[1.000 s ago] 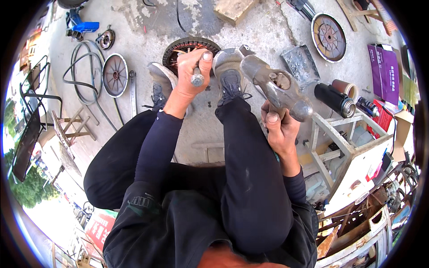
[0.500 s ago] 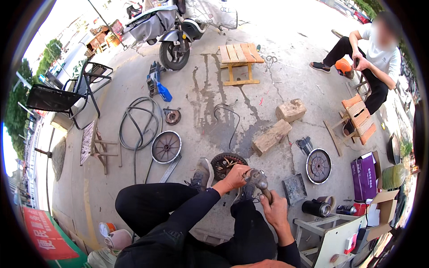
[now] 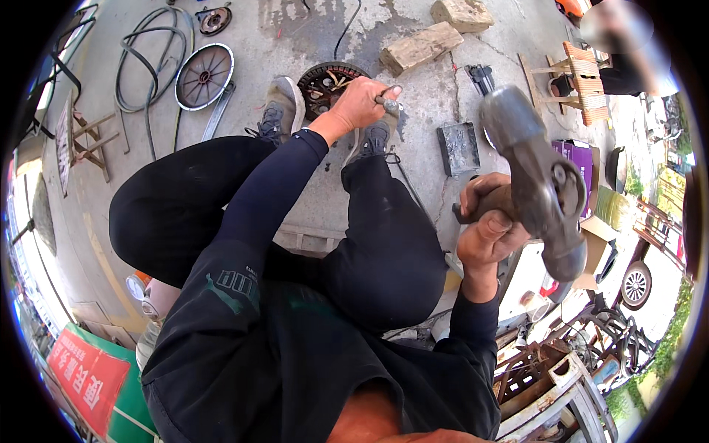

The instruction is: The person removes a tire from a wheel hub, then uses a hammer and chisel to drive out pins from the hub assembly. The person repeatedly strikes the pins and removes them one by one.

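Observation:
My right hand (image 3: 491, 225) is closed round the handle of a ball-peen hammer (image 3: 550, 184), raised close to the camera. The hammer's steel head looms large on the right. Farther forward, my left hand (image 3: 360, 103) is closed round a short metal rod (image 3: 389, 105), like a chisel or punch; its blunt end shows past the thumb and its lower part is hidden. Beneath that hand, a round dark motor stator (image 3: 316, 83) with copper-coloured pieces lies on the ground between my shoes. My left hand covers part of its right side.
A spoked wheel cover (image 3: 204, 77) and a coiled hose (image 3: 153, 63) lie at the left. Two wooden blocks (image 3: 419, 49) lie ahead. On the right are a metal tray (image 3: 458, 148), a slatted wooden stool (image 3: 585, 83) and a seated person. Scrap metal (image 3: 543, 369) is piled lower right.
My right hand has lifted the hammer from beside my left hand up and right, toward the camera. My left hand stays at the stator with the rod. The view has tilted down.

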`<state>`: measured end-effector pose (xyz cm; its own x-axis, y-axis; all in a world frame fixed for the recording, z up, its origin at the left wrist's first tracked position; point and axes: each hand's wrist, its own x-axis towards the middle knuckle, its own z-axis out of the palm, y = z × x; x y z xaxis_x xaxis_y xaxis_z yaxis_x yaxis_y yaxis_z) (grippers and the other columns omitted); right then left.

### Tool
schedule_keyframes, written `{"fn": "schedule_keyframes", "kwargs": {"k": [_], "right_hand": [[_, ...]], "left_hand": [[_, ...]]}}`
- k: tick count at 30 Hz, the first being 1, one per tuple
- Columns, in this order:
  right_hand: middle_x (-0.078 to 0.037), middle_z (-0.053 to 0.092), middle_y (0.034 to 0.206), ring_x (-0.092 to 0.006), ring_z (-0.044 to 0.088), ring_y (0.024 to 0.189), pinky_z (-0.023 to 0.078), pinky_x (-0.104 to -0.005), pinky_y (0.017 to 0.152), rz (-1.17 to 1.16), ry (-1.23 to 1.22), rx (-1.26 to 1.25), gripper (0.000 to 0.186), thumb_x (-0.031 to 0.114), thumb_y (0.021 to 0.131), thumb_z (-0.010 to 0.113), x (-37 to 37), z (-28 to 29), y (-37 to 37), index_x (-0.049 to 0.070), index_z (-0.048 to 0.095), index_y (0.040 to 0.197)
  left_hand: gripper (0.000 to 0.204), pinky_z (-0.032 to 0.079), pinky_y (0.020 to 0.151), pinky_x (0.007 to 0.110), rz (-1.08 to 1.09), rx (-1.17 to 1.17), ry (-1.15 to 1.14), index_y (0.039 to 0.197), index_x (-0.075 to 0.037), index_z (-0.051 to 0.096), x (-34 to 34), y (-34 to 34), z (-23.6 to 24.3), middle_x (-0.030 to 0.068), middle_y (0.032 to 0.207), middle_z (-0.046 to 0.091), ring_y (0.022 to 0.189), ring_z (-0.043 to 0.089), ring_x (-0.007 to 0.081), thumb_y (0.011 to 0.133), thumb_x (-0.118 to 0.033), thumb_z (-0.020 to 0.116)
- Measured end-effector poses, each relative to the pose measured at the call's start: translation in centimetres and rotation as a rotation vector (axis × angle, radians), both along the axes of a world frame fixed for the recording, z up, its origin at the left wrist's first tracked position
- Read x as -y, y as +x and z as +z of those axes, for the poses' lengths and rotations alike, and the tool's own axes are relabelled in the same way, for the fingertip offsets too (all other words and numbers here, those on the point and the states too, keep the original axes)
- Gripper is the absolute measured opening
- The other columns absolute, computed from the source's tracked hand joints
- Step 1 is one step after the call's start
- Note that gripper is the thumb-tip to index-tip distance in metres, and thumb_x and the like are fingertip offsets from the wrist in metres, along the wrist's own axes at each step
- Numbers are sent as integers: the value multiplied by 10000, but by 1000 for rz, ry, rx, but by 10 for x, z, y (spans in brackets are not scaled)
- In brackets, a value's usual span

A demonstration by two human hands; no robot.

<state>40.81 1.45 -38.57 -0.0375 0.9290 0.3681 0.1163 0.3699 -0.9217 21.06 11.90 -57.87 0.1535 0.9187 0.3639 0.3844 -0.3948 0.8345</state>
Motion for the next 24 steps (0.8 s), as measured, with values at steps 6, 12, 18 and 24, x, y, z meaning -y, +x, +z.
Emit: {"fn": "schedule_keyframes", "kwargs": {"k": [6, 12, 18, 24], "right_hand": [[-77, 508, 592, -175, 488, 509, 401, -338, 507, -13, -462, 550, 436, 389, 1032, 587, -17, -27, 3, -17, 592, 873], [-122, 548, 717, -159, 500, 598, 407, -263, 546, 81, 141, 23, 595, 547, 1012, 536, -10, 0, 16, -47, 553, 1042], [-207, 566, 610, -396, 573, 538, 450, -431, 544, 90, -363, 794, 324, 307, 963, 680, -25, -37, -10, -13, 648, 923], [-44, 546, 730, -86, 479, 604, 383, -244, 535, -108, -211, 322, 463, 430, 1032, 582, 0, -40, 22, -28, 572, 967]], "left_hand": [[407, 422, 561, 450, -10, 7, 29, 679, 12, 532, 3, 2, -7, 216, 628, 515, 599, 526, 426, 992, -236, 607], [436, 393, 548, 457, 2, 34, -23, 685, 31, 507, 3, 1, -10, 213, 604, 471, 560, 485, 411, 1009, -251, 585], [369, 415, 589, 435, 15, -45, -40, 696, 7, 474, 10, -17, -22, 196, 641, 466, 585, 522, 352, 989, -176, 601], [382, 398, 518, 436, 112, 93, 53, 658, -2, 530, 2, 7, 11, 189, 609, 491, 544, 507, 387, 956, -198, 667]]}}
